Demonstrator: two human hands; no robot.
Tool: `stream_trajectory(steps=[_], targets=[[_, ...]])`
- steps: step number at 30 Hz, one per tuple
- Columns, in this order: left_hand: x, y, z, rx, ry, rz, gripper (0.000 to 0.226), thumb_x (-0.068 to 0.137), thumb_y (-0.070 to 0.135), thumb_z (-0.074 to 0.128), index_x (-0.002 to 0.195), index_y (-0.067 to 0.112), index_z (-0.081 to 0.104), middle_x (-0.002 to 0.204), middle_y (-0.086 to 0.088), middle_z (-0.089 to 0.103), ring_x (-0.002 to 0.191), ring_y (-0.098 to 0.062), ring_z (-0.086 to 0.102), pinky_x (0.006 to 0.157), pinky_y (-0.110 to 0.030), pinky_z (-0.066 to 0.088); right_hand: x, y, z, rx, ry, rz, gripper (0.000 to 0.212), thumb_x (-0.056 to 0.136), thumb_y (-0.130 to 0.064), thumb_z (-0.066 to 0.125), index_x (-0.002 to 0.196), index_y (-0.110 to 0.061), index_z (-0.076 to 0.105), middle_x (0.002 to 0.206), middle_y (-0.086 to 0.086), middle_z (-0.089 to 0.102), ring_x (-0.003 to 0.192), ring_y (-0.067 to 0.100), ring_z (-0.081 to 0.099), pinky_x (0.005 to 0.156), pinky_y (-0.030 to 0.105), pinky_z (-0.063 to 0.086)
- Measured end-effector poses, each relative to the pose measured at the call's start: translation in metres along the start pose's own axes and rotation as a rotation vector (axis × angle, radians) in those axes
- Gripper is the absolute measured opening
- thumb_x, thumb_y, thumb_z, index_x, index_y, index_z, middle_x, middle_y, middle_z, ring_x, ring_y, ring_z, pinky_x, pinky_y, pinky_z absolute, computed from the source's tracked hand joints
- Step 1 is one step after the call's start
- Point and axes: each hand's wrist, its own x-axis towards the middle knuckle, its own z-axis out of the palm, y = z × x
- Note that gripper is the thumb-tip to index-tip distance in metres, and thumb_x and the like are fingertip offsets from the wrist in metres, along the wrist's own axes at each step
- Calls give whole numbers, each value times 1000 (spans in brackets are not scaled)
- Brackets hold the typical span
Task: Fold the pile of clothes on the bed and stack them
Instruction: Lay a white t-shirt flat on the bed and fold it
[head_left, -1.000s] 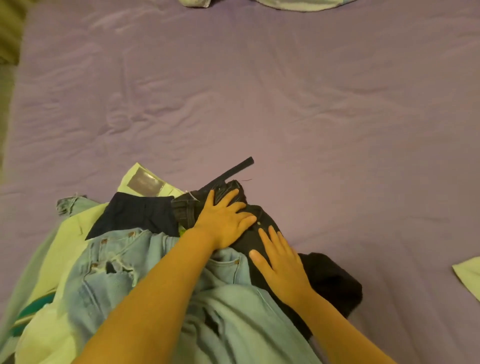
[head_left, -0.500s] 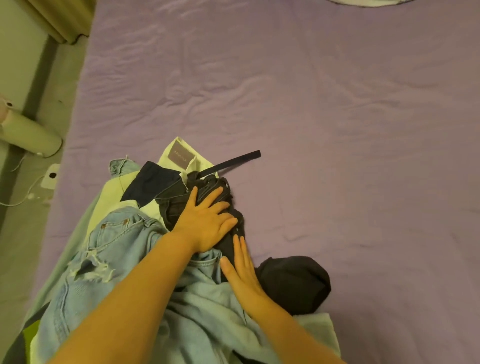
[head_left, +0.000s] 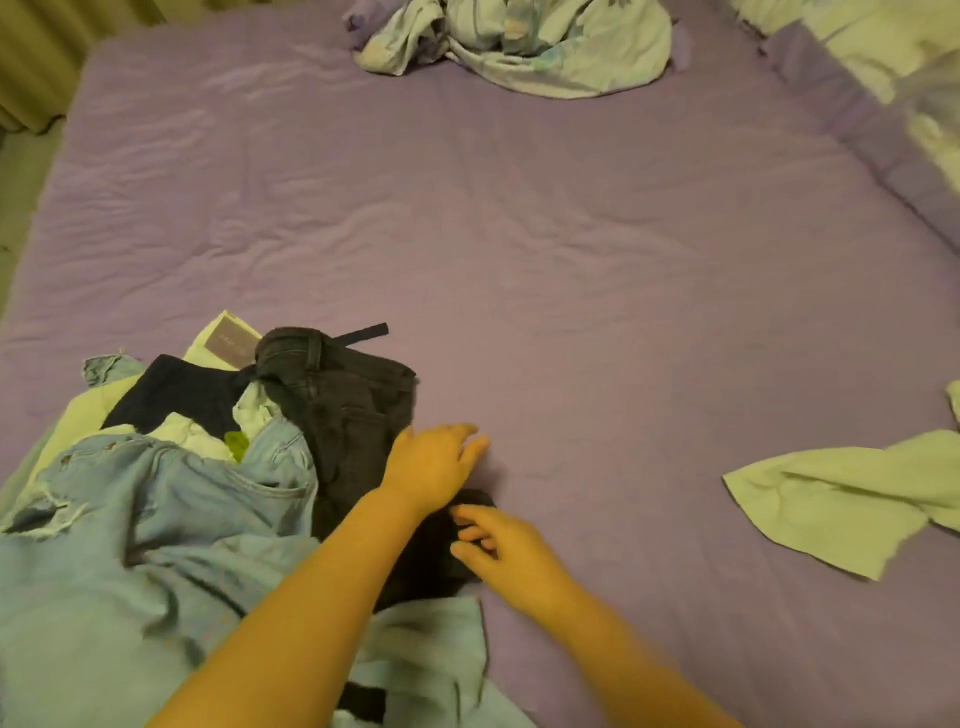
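Observation:
A pile of clothes lies at the near left of the purple bed (head_left: 571, 249). Light blue ripped jeans (head_left: 135, 545) are on top, beside dark jeans (head_left: 343, 410) with a dark strap (head_left: 363, 332). A navy garment (head_left: 176, 395) and pale yellow-white clothes (head_left: 218, 338) lie under them. My left hand (head_left: 431, 465) reaches across the dark jeans with straight fingers, its tips over the sheet. My right hand (head_left: 501, 553) rests with loosely bent fingers on a black garment (head_left: 431, 561) just below it.
A pale yellow cloth (head_left: 841, 499) lies apart at the right. A crumpled floral blanket (head_left: 519, 47) sits at the far edge, with pillows (head_left: 893, 62) at the far right. A curtain (head_left: 36, 57) hangs beyond the bed's left corner.
My left hand has left the dark jeans' waistband and moved right toward the sheet. My right hand has slid right onto the black garment. The view has tilted up.

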Motion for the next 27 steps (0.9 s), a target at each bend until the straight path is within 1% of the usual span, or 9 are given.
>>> stream_trajectory(steps=[2,5,8,12,18,20,22,24,27], targets=[[-4,43,11,-51,-24,1,47,101,46,32,139,21,45,135,-4,56,121,-25,53,100,-40,40,-22,19,-40,-31,81,20,41,95,-22,56,135,-18,50,128,1,60,111,9,58,93,16,43],[-11,103,28,-85,-50,-12,45,102,46,32,135,21,50,130,-5,59,115,-27,55,92,-38,46,-59,56,-103,-72,179,81,36,95,-17,54,130,-13,55,124,5,62,111,15,60,94,20,44],[-20,164,46,-96,-42,-47,45,101,48,32,132,23,53,127,-2,61,112,-25,57,87,-34,47,-102,93,-163,-129,234,129,34,95,-17,53,128,-12,56,120,6,63,107,17,61,88,18,42],[-33,243,64,-119,-9,-72,43,100,49,35,130,25,55,125,-2,62,113,-24,57,86,-33,47,-155,126,-234,-216,251,166,35,96,-17,53,130,-10,54,122,7,62,108,18,59,83,15,38],[-55,330,66,-169,8,-53,41,99,50,36,122,26,60,113,0,67,101,-22,61,73,-27,44,-217,135,-302,-196,301,217,35,95,-19,53,129,-11,54,121,7,62,108,18,57,87,21,41],[-61,350,62,-172,6,-37,41,99,50,36,116,25,62,108,-1,68,95,-22,61,72,-29,46,-232,131,-315,-193,310,235,36,95,-20,54,130,-12,53,122,6,61,108,17,57,85,20,41],[-67,365,57,-165,-6,-20,40,98,51,37,115,25,63,108,-1,67,95,-23,61,74,-31,49,-246,127,-326,-196,310,252,37,95,-19,55,131,-11,52,124,7,60,108,17,57,83,18,39],[-73,376,53,-132,-20,5,41,97,53,38,121,27,60,113,1,66,100,-22,61,76,-30,47,-262,121,-335,-203,305,258,39,93,-20,58,131,-10,52,126,7,59,110,17,56,86,19,40],[-82,387,49,-88,-61,43,45,96,55,38,128,28,55,119,3,64,106,-21,60,82,-32,49,-288,116,-350,-280,241,262,43,91,-23,62,131,-10,52,131,5,56,120,17,52,94,22,38]])
